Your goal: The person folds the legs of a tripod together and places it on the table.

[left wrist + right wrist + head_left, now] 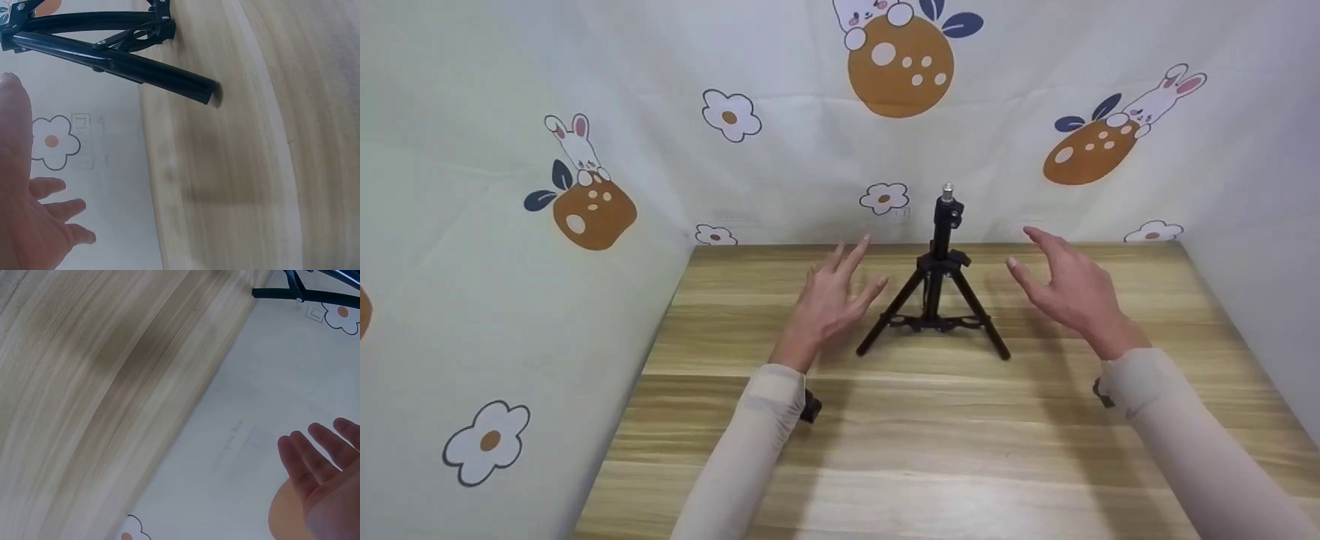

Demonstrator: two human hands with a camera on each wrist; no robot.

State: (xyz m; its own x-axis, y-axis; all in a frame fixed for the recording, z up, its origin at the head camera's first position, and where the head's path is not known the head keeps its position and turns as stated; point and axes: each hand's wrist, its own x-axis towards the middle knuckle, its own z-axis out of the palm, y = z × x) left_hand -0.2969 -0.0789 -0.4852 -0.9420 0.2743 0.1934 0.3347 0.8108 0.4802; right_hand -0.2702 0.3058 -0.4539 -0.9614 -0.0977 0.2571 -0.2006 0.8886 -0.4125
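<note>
A black tripod (937, 264) stands upright on the wood-grain tabletop (930, 450), its 2 front legs (892, 311) splayed. The person's left hand (834, 298) hovers just left of the tripod, fingers spread. The right hand (1076, 289) hovers right of the tripod, apart from it, fingers nearly straight, thumb held away. Behind the tripod hangs a printed cloth (795, 172).

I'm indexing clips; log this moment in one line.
black tripod stand: upright on wood-grain tabletop | left hand: empty, left of stand | right hand: empty, right of stand | stand contact: none
</note>
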